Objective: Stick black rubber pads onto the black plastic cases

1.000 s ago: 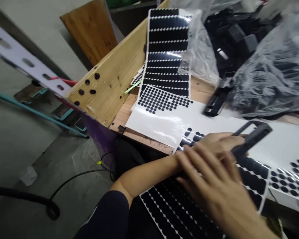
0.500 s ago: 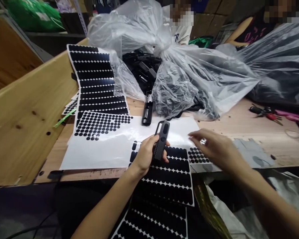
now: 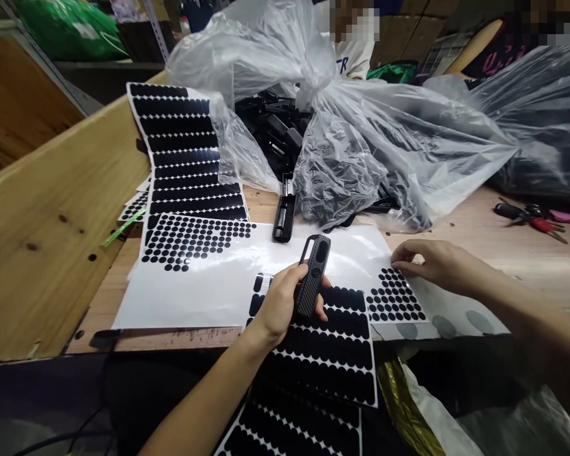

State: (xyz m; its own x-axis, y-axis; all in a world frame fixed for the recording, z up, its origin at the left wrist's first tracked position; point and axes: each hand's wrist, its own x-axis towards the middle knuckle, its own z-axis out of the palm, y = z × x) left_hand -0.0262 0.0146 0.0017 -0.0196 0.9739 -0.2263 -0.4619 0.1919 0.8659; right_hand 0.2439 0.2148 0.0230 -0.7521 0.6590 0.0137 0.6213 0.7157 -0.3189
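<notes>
A black textured handheld part (image 3: pixel 313 277) with a slot along its left side is held upright in my left hand (image 3: pixel 284 299), over a sheet of black stickers (image 3: pixel 332 345) at the table's front edge. My right hand (image 3: pixel 430 261) is at the right, thumb and index finger pinched at the upper edge of a white sheet with small black dots (image 3: pixel 393 297). Whether something is between those fingertips is too small to tell. Beyond my left hand, a similar black part (image 3: pixel 284 218) lies on the white sheet.
Clear plastic bags (image 3: pixel 356 145) with black parts spread across the back. A tall sticker sheet (image 3: pixel 185 152) leans at the left by a wooden board (image 3: pixel 71 215). Keys (image 3: pixel 532 218) lie at the right. People stand behind the bags.
My right hand has moved right and down onto the dotted sheet, its fingers now at the sheet's edge. My left hand still holds the black part, and the view has shifted slightly.
</notes>
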